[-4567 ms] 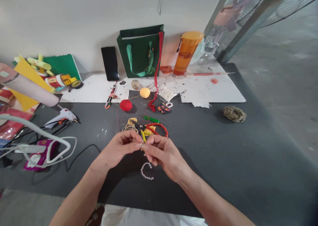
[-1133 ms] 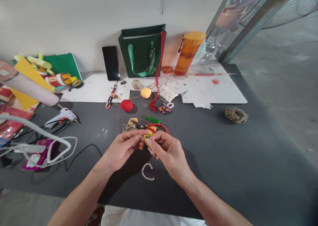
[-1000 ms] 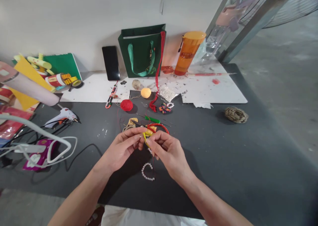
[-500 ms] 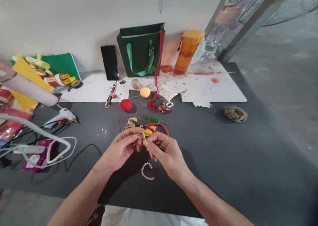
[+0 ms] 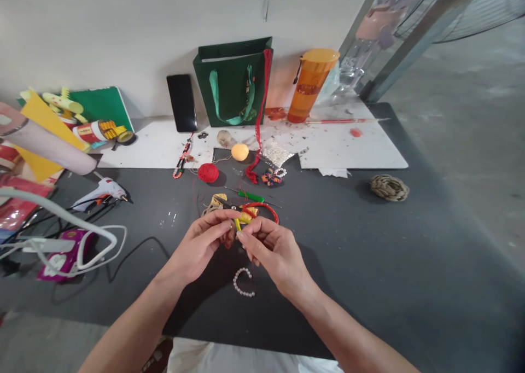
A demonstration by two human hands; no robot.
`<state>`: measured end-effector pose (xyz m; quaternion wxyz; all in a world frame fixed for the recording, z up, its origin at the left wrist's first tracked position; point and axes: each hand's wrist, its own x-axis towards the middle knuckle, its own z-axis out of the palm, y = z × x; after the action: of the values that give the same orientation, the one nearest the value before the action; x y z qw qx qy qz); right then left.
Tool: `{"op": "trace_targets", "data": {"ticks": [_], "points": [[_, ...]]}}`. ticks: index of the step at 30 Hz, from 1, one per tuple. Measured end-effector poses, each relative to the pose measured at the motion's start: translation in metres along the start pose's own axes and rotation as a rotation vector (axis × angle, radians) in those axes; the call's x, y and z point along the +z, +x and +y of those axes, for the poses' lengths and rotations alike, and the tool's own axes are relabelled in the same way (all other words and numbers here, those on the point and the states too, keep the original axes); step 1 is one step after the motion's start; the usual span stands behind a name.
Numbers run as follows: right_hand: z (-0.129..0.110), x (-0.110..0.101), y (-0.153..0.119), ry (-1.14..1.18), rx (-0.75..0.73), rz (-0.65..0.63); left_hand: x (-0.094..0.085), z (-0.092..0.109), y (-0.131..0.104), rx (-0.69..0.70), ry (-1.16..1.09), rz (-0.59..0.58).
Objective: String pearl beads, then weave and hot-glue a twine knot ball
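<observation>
Fingertips of my left hand (image 5: pixel 200 247) and my right hand (image 5: pixel 273 247) meet closely above the dark table, both pinched. A thin dark red thread appears to run down from my right fingers to a curved strand of pearl beads (image 5: pixel 243 283) below. What my left thumb and finger pinch is too small to make out. Just beyond the fingertips are scissors (image 5: pixel 233 208) with dark blades, partly hidden by my hands. A red cord loop (image 5: pixel 270 208) and a green-handled hook (image 5: pixel 251 197) lie behind them.
Behind are a red yarn ball (image 5: pixel 208 173), a yellow ball (image 5: pixel 240 152), a pearl pile (image 5: pixel 277 155), a green bag (image 5: pixel 229 80), a phone (image 5: pixel 182 104) and an orange bottle (image 5: pixel 309 88). Left are a glue gun (image 5: pixel 104 191) and cables; right is a coiled rope bundle (image 5: pixel 389 188).
My left fingers have shifted slightly, with the thumb and finger closing nearer together. My right hand and the bead strand stay almost in place.
</observation>
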<state>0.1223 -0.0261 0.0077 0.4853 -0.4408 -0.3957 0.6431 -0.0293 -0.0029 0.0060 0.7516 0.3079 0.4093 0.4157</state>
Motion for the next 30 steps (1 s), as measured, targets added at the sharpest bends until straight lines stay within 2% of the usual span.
{"op": "trace_targets", "data": {"ticks": [12,21,30], "points": [[-0.0010,0.0000,0.0008,-0.045,-0.006,0.027,-0.0005,-0.0029,0.0011,0.085,0.044,-0.022],[0.0019,0.0003,0.0015,-0.059,0.006,0.034,0.0012,-0.0021,0.0003,0.085,0.044,-0.021],[0.0024,-0.0007,0.0017,-0.051,-0.018,0.048,-0.0018,-0.0019,0.0011,-0.042,-0.018,-0.021]]}}
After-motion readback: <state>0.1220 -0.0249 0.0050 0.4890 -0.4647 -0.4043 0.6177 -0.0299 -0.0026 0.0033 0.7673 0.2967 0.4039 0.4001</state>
